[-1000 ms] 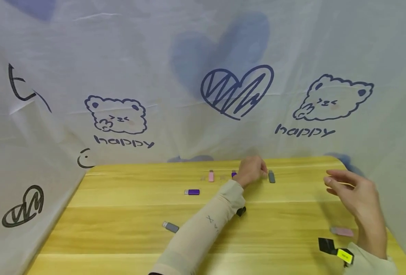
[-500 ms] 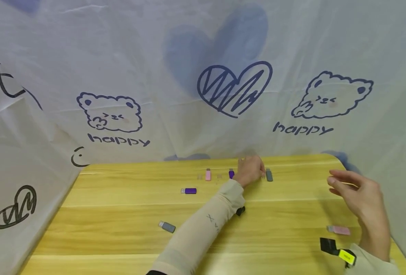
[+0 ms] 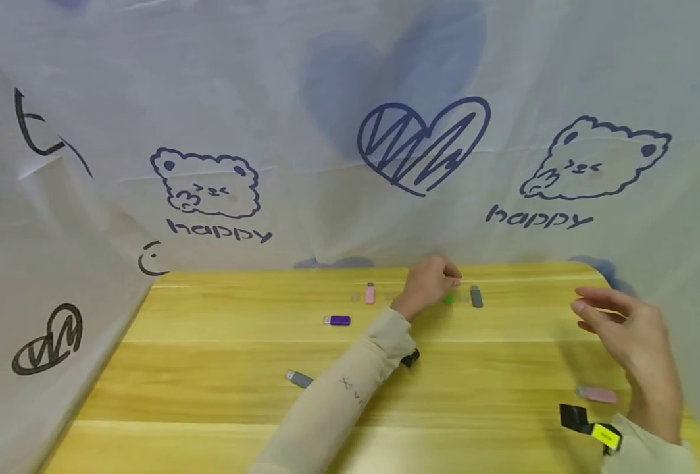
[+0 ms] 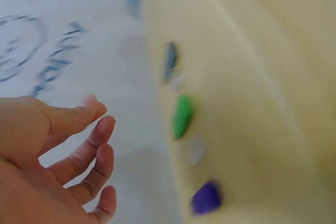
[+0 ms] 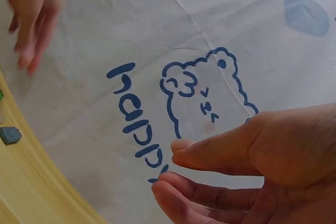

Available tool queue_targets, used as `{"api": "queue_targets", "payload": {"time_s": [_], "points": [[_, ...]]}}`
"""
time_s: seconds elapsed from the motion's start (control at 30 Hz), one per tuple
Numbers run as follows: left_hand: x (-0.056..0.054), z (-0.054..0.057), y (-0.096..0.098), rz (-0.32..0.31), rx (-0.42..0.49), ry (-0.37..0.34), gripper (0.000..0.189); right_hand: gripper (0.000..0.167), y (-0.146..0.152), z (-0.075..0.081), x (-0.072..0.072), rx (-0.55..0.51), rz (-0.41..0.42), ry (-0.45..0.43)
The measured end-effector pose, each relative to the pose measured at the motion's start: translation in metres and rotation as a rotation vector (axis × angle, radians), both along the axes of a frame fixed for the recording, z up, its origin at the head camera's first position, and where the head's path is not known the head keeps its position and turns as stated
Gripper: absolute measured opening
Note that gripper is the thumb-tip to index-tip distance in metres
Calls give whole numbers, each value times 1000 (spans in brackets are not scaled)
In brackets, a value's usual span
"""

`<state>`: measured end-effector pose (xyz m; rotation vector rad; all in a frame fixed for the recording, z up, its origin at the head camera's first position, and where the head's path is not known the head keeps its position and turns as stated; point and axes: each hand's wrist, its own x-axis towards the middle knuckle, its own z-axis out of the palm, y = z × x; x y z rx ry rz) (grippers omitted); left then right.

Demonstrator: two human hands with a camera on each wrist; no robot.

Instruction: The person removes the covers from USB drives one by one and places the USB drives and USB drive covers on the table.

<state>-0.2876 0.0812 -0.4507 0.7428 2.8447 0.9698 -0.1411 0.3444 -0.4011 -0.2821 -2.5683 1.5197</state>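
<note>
Above the far edge of the table, my left hand [image 3: 428, 287] has relaxed fingers and holds nothing. A green USB stick [image 3: 448, 298] lies just below it; the left wrist view shows this green USB stick [image 4: 183, 116] between a grey USB stick [image 4: 169, 61] and a purple USB stick [image 4: 207, 198]. In the head view the hand hides that purple one. Small clear pieces [image 4: 197, 149] sit between the sticks. On the right, my right hand [image 3: 634, 336] hovers with loosely bent fingers, thumb apart from them and nothing between. A pink USB stick [image 3: 599, 394] lies near that wrist.
The back row also has a pink USB stick [image 3: 370, 293]. Nearer lie a purple USB stick [image 3: 337, 320] and a grey USB stick [image 3: 299, 378], partly covered by the left sleeve. A white printed cloth [image 3: 314, 184] hangs behind the wooden table [image 3: 208, 368].
My left hand has lifted slightly and shifted left, away from the grey stick. The green stick has come into sight, while the purple back-row stick is now covered. My right hand stays nearly still.
</note>
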Motion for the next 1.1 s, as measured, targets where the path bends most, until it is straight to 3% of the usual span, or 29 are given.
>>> {"api": "queue_targets", "payload": {"time_s": [0.13, 0.23, 0.37, 0.53, 0.67, 0.87, 1.1], "points": [[15, 22, -38, 15, 213, -47, 22, 41, -5, -1, -4, 107, 0, -5], [28, 30, -70, 23, 333, -1, 25, 50, -7, -3, -7, 160, 5, 1], [44, 32, -113, 52, 448, 85, 26, 50, -10, -4, -9, 161, 21, 16], [61, 28, -156, 145, 523, 133, 24, 47, -19, -5, -12, 170, 58, 41], [68, 26, -174, 182, 534, 145, 23, 45, -21, -9, -11, 266, 107, 37], [80, 24, -192, 209, 587, 119, 23, 39, -3, -21, 0, 489, 227, 54], [89, 19, -204, 206, 607, 108, 23, 40, 25, -38, 17, 639, 401, -179]]}}
